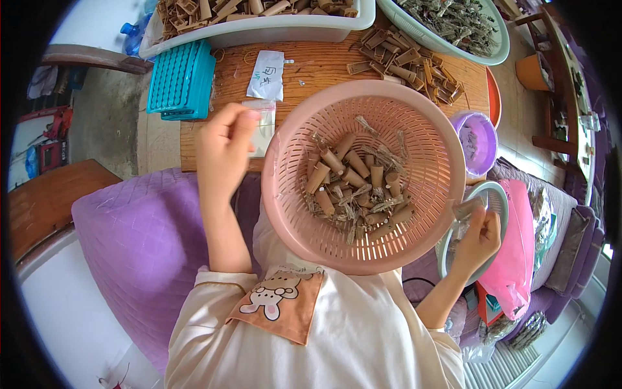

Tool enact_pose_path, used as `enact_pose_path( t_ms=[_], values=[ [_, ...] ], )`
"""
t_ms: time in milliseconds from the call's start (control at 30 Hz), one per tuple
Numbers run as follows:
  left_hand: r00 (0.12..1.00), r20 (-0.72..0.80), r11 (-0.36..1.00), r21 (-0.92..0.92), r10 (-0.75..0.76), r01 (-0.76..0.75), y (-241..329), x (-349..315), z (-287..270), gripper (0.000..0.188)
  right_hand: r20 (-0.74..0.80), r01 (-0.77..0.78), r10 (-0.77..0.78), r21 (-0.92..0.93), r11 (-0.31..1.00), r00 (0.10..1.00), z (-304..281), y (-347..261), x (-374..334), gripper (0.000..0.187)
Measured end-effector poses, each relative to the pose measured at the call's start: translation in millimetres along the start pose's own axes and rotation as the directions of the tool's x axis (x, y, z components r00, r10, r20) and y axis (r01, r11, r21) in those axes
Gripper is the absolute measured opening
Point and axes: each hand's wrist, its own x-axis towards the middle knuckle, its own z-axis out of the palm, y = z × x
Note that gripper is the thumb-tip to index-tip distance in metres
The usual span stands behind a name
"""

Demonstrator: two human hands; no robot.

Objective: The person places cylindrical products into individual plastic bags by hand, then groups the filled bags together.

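A pink colander point(291, 214) rests at my lap, against the table edge. Short brown tubes point(353, 178) and dried grey-green sprigs point(389, 159) lie in its bottom. My left hand point(223, 146) is raised left of the colander with fingers curled closed. What it pinches, if anything, cannot be made out. Just beside it, clear plastic bags point(262, 133) lie at the table's edge. My right hand point(479, 236) is closed on a small clear plastic bag point(469, 209), above a pale green basin point(443, 249) at the colander's right.
On the wooden table point(311, 65) stand a white tub point(259, 31) of brown pieces, a green basket point(495, 52) of dried sprigs and turquoise stacked trays point(181, 81). Loose brown pieces point(408, 61) and a paper note point(267, 72) lie between. A purple bucket point(490, 139) and pink bag point(508, 259) are at right.
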Motion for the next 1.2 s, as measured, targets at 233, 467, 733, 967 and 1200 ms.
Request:
enact_pose_path(
  t_ms=[233,467,733,967,1200],
  values=[
    [0.97,-0.11,0.764,0.599,-0.218,0.24,-88.5,6.5,-4.1,0.047,0.108,-0.054,0.131,-0.532,0.845,0.985,-18.9,20.6,9.0,0.015],
    [0.962,-0.092,0.765,0.589,-0.258,0.261,-96.3,4.0,0.7,0.042,0.224,-0.003,0.084,-0.339,0.941,0.971,7.6,-24.7,13.8,0.012],
    [0.949,-0.008,0.903,0.303,-0.316,0.303,-106.3,-2.8,-4.6,0.022,0.792,0.464,-0.016,-0.341,0.817,0.61,66.6,-30.9,-9.1,0.02],
    [0.967,0.073,0.854,0.489,-0.246,0.18,-97.0,-8.4,-20.7,0.02,0.803,0.15,0.104,-0.234,0.961,0.587,65.6,-26.9,-2.4,0.023],
    [0.957,0.048,0.912,0.32,-0.287,0.257,-100.6,-5.8,-41.8,0.013,0.6,-0.512,0.01,0.674,0.532,0.8,51.8,-38.0,1.5,0.034]
  ],
)
